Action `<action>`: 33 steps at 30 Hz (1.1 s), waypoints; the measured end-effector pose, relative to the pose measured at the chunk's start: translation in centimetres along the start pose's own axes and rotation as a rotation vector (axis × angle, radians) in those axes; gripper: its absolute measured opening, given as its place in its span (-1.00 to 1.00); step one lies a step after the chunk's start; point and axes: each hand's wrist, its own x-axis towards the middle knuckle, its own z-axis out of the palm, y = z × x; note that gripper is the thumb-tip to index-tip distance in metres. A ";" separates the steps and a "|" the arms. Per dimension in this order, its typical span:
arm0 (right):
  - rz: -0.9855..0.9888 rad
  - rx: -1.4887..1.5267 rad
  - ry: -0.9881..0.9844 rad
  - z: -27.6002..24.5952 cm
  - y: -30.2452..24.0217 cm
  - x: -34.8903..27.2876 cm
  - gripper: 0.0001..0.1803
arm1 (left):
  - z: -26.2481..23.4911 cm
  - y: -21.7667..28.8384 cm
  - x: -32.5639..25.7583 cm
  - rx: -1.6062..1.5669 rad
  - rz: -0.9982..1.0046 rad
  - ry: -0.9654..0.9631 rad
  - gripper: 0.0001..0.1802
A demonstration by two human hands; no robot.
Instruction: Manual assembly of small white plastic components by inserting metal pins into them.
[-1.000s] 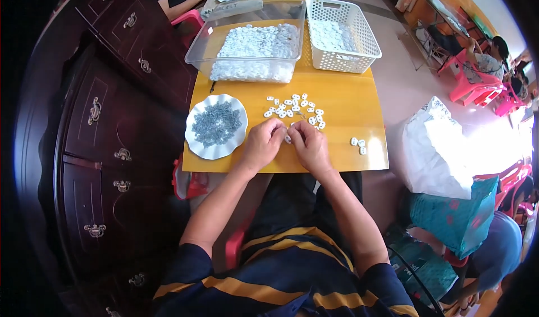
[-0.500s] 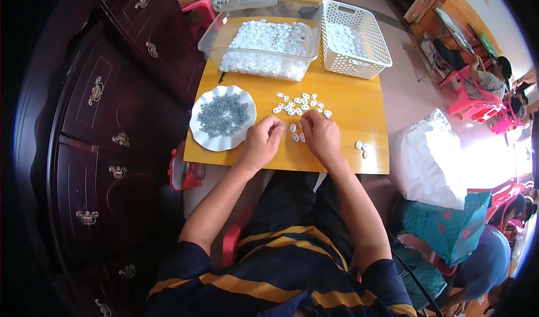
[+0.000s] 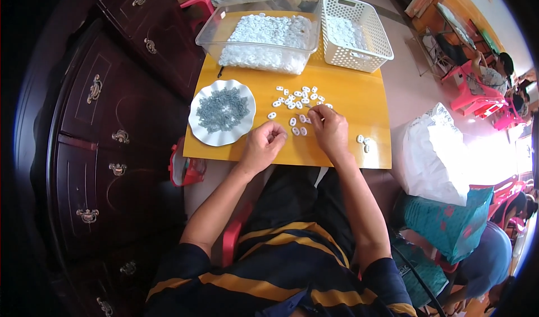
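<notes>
Both hands rest on the yellow wooden table (image 3: 359,98), the left hand (image 3: 263,146) loosely curled, the right hand (image 3: 330,129) pinching among small white plastic pieces (image 3: 296,99) scattered at twelve o'clock, a few finished-looking pieces (image 3: 364,142) lying at three o'clock, many seemingly left.

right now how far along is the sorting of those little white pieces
Done: two white pieces lie apart by the right edge. In hand: both hands, left hand and right hand, work at the loose white pieces. Left: a clear tub heaped with more, plus the grey bits plate.
</notes>
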 end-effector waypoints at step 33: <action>0.702 1.037 -0.048 -8.3 3.0 -12.1 -0.78 | 8.5 3.9 -1.4 0.030 -0.078 -0.329 -0.88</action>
